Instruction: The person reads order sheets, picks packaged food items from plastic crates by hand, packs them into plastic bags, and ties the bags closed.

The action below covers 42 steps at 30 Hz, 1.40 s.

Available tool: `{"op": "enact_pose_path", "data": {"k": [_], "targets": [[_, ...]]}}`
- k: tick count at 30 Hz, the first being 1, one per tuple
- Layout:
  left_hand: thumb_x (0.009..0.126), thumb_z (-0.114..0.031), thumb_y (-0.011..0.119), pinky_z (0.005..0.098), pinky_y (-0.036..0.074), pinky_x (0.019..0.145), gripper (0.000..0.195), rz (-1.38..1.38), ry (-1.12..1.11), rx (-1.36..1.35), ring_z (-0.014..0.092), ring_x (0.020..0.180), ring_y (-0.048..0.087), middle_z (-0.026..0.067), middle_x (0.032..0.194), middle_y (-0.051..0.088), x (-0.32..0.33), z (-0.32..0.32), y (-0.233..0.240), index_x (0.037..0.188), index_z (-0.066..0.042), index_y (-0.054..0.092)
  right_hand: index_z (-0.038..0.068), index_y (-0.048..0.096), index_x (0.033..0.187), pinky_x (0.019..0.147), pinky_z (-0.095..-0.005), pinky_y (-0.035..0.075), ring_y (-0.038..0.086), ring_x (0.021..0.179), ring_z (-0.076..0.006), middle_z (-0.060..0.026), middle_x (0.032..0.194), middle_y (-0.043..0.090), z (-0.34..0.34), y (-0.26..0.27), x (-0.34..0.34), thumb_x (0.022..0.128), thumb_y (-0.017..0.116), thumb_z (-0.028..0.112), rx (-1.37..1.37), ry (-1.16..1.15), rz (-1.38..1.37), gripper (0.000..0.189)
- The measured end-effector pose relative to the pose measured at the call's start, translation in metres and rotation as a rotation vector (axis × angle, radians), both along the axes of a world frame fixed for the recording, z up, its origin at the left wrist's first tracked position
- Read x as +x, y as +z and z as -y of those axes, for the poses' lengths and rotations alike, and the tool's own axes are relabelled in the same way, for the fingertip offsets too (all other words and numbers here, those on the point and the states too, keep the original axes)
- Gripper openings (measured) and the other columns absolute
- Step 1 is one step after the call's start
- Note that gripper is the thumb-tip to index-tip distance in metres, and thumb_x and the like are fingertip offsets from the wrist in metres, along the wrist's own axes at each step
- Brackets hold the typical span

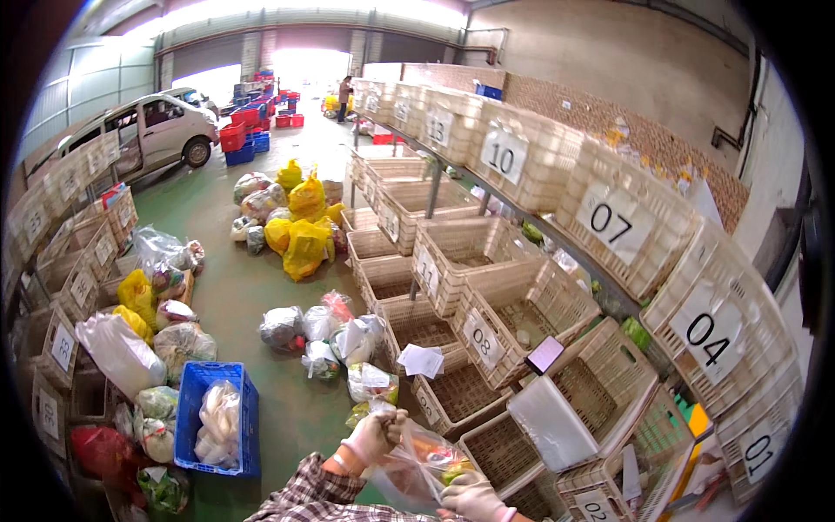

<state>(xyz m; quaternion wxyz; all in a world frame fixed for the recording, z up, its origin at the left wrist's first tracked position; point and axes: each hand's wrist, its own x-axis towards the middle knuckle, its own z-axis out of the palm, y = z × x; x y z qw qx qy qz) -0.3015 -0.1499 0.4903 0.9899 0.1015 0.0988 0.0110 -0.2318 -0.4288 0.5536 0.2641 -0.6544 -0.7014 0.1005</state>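
Observation:
My left hand [373,438], in a white knit glove, is closed in a fist on the gathered upper part of a clear plastic bag [417,466]. Red, orange and green contents show through the film. At the bag's lower right my right hand [475,498], gloved the same way, pinches the film; its fingertips are partly hidden. Just right of the bag stands a beige plastic crate [499,450] on the floor. A stack of clear plastic bags [553,424] lies over the rim of a nearby crate, below a smartphone [545,354].
Beige crates with number labels line a metal rack [434,189] at right and another row [62,346] at left. Filled bags [326,333] and yellow bags [305,241] lie on the green floor. A blue crate [251,417] stands left; a van [156,127] and a person [344,98] are farther off.

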Motion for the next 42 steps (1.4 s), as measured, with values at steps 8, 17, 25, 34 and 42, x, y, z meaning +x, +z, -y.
{"op": "enact_pose_path", "data": {"k": [8,17,25,34,42], "targets": [[0.083,-0.005,0.061,0.0299,0.046,0.086,0.035,0.303,0.087,1.479,0.017,0.096,0.057,0.0096,0.115,0.06,-0.15,0.035,0.12,0.118,-0.007,0.06,-0.003,0.035,0.135,0.102,-0.0335,0.033,0.047,0.118,-0.0224,-0.0139,0.124,0.051,-0.078,0.077,-0.044,0.085,0.052,0.02,-0.138,0.034,-1.29,0.058],[0.091,-0.024,0.052,0.0241,0.043,0.06,0.026,-0.067,0.327,1.427,0.014,0.069,0.052,0.0054,0.084,0.058,-0.244,-0.012,0.119,0.103,-0.004,0.063,0.003,0.064,0.097,0.086,-0.0362,0.045,0.057,0.098,-0.0281,-0.0113,0.105,0.06,-0.147,0.086,-0.064,0.081,0.063,0.019,-0.321,0.383,-0.232,0.022],[0.093,-0.027,0.045,0.0306,0.049,0.069,0.042,0.086,0.304,0.272,0.018,0.085,0.055,0.0118,0.102,0.058,-0.229,-0.076,0.118,0.122,0.003,0.048,0.011,0.067,0.084,0.057,-0.0393,0.049,0.061,0.064,-0.0278,-0.0085,0.072,0.063,-0.245,0.075,-0.092,0.085,0.055,0.033,-0.389,0.289,0.398,0.025],[0.089,-0.028,0.051,0.0305,0.05,0.074,0.04,-0.277,0.626,0.05,0.024,0.092,0.059,0.0162,0.108,0.059,-0.201,-0.273,-0.024,0.121,-0.006,0.044,0.007,0.065,0.081,0.075,-0.0394,0.047,0.057,0.086,-0.0278,-0.0077,0.087,0.061,-0.381,0.007,-0.143,0.082,0.058,0.026,-0.602,0.379,0.202,0.021],[0.086,-0.013,0.059,0.0232,0.048,0.065,0.019,-0.929,0.414,0.741,0.011,0.075,0.059,0.0046,0.089,0.065,-0.315,-0.335,-0.171,0.1,-0.002,0.065,0.004,0.063,0.104,0.077,-0.0293,0.045,0.051,0.083,-0.0101,-0.0027,0.089,0.061,-0.474,-0.166,-0.104,0.097,0.044,0.025,-0.746,-0.282,-0.867,0.029]]}}
